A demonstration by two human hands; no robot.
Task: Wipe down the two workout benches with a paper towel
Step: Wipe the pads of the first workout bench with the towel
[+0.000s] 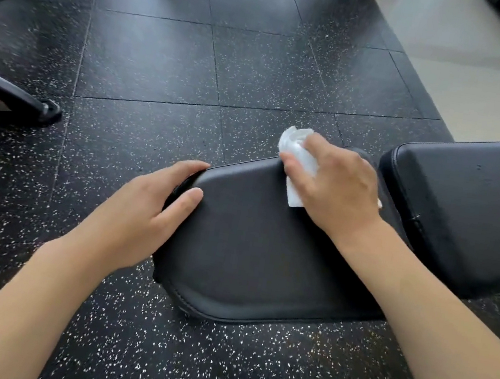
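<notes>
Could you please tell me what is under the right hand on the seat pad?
A crumpled white paper towel lies under the right hand, pressed onto the black seat pad near its far edge. The hand hides the towel's middle and the pad beneath it.

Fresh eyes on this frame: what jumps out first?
The white paper towel, bunched under the right hand, stands out against the black seat pad at centre; it sits near the pad's far edge. The left hand grips the pad's left corner, thumb on top. A second black pad lies to the right, over a speckled rubber floor.
</notes>
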